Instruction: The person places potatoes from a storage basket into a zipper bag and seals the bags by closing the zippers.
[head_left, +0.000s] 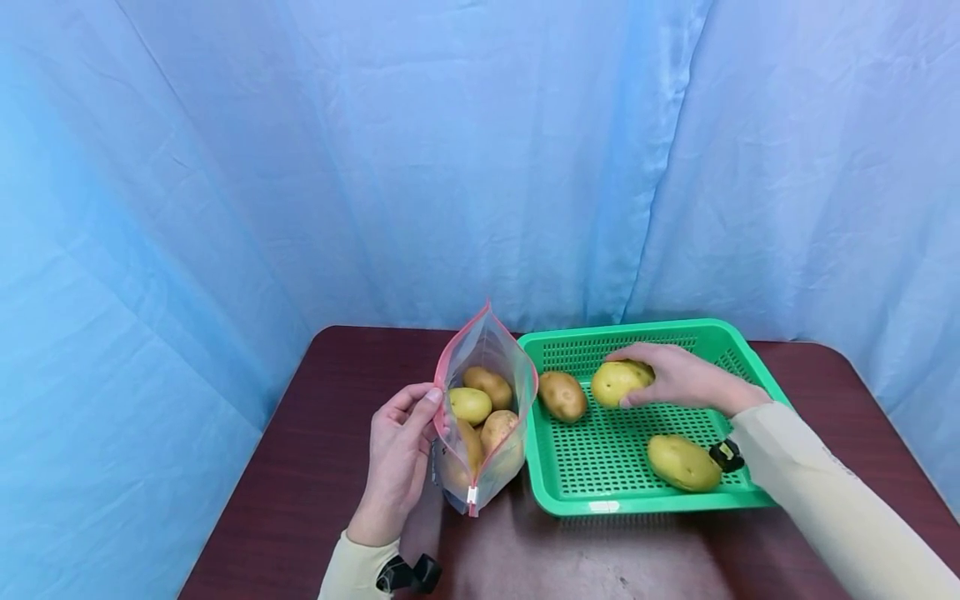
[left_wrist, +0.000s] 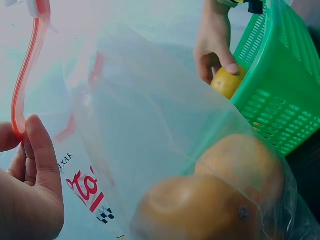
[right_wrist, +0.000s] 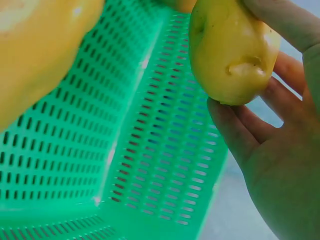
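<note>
My left hand pinches the pink-edged rim of a clear zip bag, which stands with its mouth spread. Several potatoes lie inside the bag; through its wall in the left wrist view a large potato shows low down. Over the green basket, my right hand grips a yellow potato, fingers and thumb around its sides; the right wrist view shows this potato close up. A brown potato and a yellowish one lie on the basket's floor.
The bag and basket stand side by side on a dark brown table, the bag against the basket's left side. Blue curtains hang behind and to the left. A small slider sits at the near end of the bag's zip.
</note>
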